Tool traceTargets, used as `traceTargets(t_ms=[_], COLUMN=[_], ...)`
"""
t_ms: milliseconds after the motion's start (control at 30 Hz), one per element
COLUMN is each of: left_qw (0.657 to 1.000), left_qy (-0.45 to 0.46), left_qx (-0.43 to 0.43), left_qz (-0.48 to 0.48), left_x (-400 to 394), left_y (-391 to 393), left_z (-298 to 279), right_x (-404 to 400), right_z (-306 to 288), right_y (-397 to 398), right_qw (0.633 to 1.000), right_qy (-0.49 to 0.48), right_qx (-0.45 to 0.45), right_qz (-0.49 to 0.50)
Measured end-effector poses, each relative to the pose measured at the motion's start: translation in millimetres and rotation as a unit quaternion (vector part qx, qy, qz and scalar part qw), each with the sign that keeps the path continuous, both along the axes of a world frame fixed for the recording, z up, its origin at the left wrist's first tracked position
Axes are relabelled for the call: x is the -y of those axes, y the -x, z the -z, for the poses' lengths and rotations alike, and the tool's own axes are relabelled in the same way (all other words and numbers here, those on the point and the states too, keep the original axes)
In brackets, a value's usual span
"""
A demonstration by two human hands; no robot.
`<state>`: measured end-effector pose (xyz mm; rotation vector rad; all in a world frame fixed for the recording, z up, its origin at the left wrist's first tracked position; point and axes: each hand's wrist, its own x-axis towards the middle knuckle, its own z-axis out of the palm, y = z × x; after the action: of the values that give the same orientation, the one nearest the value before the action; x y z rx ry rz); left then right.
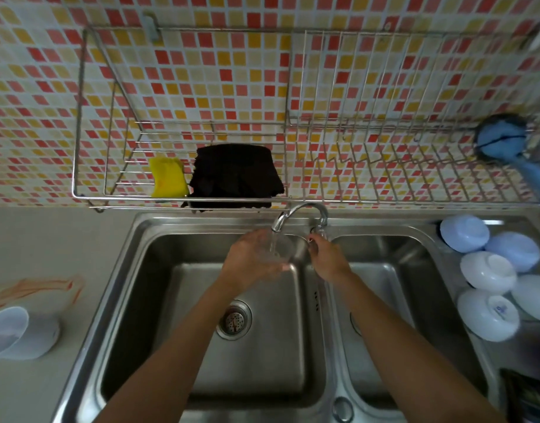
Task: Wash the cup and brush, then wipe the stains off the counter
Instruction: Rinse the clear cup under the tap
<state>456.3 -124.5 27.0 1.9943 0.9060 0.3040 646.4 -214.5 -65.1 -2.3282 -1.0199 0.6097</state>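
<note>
Left hand [250, 257] grasps the clear cup [273, 250] under the running tap [293, 213], over the left basin of the sink [158, 227]. Right hand [326, 257] is at the tap handle [319, 232], fingers curled, probably pinching it, but blur hides the contact. Orange stains [33, 288] on the worktop [48, 239] left of the sink, beside a white bowl [6, 329].

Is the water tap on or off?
On. A stream of water runs from the curved silver tap into the clear glass cup that the left hand holds.
</note>
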Motion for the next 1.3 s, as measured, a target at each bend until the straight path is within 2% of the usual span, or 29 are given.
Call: traceTargets(t_ms=[167,333,633,833,1033,1200,1300], left_qw=[0.995,0.999,0.999,0.998,1.0,1.0,1.0], left_qy=[-0.014,-0.01,-0.019,0.009,0.012,-0.003,-0.016], left_qx=[-0.048,-0.014,-0.024,-0.037,-0.004,-0.008,0.005], left_qz=[0.085,0.043,-0.009,0.059,-0.016,0.02,-0.001], left_x=[9,2,-4,11,3,-5,-11], left_y=[0,-1,19,4,1,2,-2], left_z=[-4,-2,12,24,29,20,20], right_x=[0,0,0,0,1,-4,-2], right_z=[1,2,0,-3,-6,-5,-4], right_y=[1,3,6,6,7,7,5], right_qw=[1.0,1.0,1.0,1.0,1.0,0.998,0.996], right_qy=[-0.006,-0.01,-0.019,-0.007,-0.008,-0.025,-0.036], right_qx=[-0.002,-0.009,0.008,0.019,0.014,0.02,0.036], right_qz=[0.013,0.021,0.022,0.016,0.014,0.052,0.077])
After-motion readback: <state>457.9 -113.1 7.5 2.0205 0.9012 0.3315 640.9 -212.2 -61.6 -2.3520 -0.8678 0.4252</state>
